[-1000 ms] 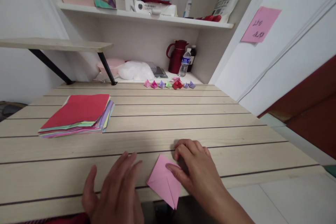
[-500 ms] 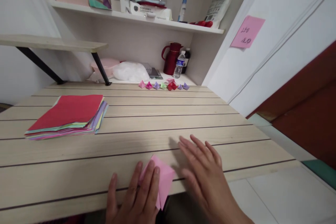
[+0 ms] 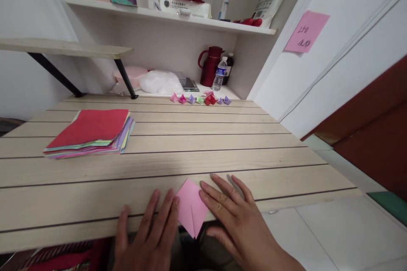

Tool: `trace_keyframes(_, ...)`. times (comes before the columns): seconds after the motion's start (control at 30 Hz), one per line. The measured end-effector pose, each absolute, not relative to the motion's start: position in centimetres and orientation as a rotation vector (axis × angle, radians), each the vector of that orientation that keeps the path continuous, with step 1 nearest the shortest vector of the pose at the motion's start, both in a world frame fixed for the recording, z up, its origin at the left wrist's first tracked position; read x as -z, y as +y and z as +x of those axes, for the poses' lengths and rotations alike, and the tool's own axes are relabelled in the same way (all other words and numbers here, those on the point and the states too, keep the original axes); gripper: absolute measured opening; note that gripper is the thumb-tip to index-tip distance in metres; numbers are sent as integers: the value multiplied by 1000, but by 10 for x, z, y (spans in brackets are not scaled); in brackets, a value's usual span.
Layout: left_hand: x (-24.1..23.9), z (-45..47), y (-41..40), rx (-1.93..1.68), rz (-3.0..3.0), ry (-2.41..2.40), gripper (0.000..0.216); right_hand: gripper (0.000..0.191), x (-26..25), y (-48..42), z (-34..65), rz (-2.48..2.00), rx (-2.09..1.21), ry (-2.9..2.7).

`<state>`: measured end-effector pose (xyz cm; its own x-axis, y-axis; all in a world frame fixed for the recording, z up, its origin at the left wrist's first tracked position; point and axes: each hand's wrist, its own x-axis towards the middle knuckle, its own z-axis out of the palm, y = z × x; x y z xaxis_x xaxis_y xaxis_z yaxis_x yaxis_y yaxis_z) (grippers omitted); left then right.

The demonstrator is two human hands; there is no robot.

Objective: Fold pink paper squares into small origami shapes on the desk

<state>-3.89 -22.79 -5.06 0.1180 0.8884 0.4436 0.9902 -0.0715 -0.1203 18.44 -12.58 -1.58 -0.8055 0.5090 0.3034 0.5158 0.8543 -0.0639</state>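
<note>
A pink folded paper [image 3: 191, 206], kite-shaped with a centre crease, lies at the near edge of the wooden table [image 3: 197, 152], its lower tip hanging past the edge. My left hand [image 3: 146, 238] lies flat with fingers stretched out, fingertips touching the paper's left side. My right hand [image 3: 233, 222] is flat too, fingers spread, touching the paper's right side. Neither hand grips anything.
A stack of coloured paper squares [image 3: 90, 134], red on top, sits at the left. A row of small folded paper pieces [image 3: 200, 100] lines the table's far edge. Behind stand a dark red jug [image 3: 210, 67], a water bottle [image 3: 220, 75] and a shelf [image 3: 171, 15] of boxes. A pink note [image 3: 306, 31] hangs on the right wall.
The paper has turned so its tip points toward me. My left hand slid off the paper to its left side; my right hand came in against its right side.
</note>
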Motion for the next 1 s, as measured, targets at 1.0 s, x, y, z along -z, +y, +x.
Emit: trace_keyframes(1.0, 31, -50, -212, 541, -2134, -1775, 38, 31, -2, -125, 162, -777, -550, -2549)
